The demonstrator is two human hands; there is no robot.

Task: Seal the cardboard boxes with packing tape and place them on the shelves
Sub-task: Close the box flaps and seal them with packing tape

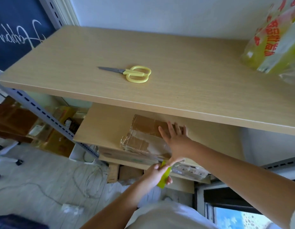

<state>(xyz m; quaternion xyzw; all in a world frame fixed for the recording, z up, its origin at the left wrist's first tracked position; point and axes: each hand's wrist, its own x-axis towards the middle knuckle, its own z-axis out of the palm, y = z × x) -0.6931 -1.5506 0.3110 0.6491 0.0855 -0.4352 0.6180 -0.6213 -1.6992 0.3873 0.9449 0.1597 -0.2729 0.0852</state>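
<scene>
On the lower shelf [100, 128], near its front edge, sits the box [143, 138], its top and near side streaked with clear tape. Right hand [175, 138] lies flat on the box's right end, fingers straight and spread. Left hand [157, 173] grips a yellow-green tool [165, 176] at the box's near right corner, touching the right wrist. Scissors [132, 73] lie mid upper shelf [193, 83]; a bag [275, 40] fills its far right corner.

Two wooden shelves, items on each
Upper shelf [176, 90]: yellow scissors [133, 73] above-left of right hand [176, 141], plastic bag [275, 43] far right. Lower shelf [100, 129]: taped cardboard box [141, 138] under that hand.
</scene>
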